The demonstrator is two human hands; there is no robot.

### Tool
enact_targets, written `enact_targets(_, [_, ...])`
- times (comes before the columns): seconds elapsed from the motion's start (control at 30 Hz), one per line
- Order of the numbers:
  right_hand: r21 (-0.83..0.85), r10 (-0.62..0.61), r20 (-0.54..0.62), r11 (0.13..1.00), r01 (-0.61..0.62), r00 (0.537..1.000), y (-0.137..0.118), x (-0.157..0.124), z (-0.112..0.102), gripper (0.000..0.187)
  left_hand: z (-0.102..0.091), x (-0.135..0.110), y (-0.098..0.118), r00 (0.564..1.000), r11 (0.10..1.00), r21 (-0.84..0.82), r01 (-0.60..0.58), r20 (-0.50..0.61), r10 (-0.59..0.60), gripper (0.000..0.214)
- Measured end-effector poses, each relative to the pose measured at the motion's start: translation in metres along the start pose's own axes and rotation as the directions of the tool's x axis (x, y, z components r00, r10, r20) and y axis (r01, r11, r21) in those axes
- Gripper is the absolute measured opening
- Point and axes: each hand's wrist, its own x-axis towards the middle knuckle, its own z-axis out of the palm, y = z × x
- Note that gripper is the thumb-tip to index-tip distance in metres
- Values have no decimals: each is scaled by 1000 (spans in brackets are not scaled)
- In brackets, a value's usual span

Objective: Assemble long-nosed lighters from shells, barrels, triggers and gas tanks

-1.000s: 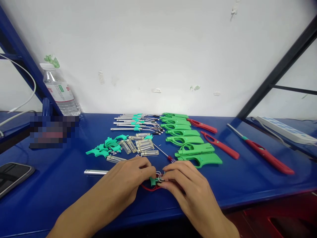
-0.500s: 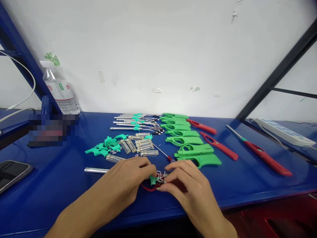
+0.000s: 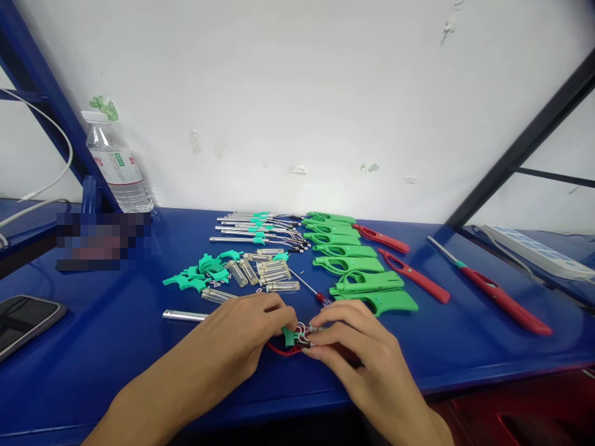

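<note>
So, left hand (image 3: 251,328): fingers bent over the red shell, by the green trigger (image 3: 289,337); what they grip, if anything, I cannot tell.
Right hand (image 3: 365,350): thumb and fingertips pinched on the black piece (image 3: 303,343), near white wires (image 3: 303,332).
Red shell (image 3: 284,353): at the table's (image 3: 455,334) front, partly hidden under both hands.
Tube (image 3: 185,316): sticking out left of the left hand.
Screwdriver (image 3: 320,298): just behind the hands, between tanks (image 3: 275,272) and green shells (image 3: 372,282).

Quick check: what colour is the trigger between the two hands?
Teal green; the trigger shows best in the head view, beside the left hand.
</note>
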Motion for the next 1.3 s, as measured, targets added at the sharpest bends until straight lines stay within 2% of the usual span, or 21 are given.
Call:
enact_targets(0.37, [22,-38,45,999,37,998,-2,2,-1,18,-6,2,6,999,999,49,-22,36,20,48])
enact_targets(0.57, [-32,-73,13,997,73,997,0,1,2,17,-3,1,2,999,998,45,-51,-1,51,45])
enact_targets(0.87, [-85,-48,-20,995,46,999,-1,-3,4,17,-3,-1,1,998,998,26,-59,-10,60,44])
enact_targets(1.3, [-135,-110,-81,986,98,991,-4,-1,6,12,-5,-2,4,1000,999,-29,-23,19,24,45])
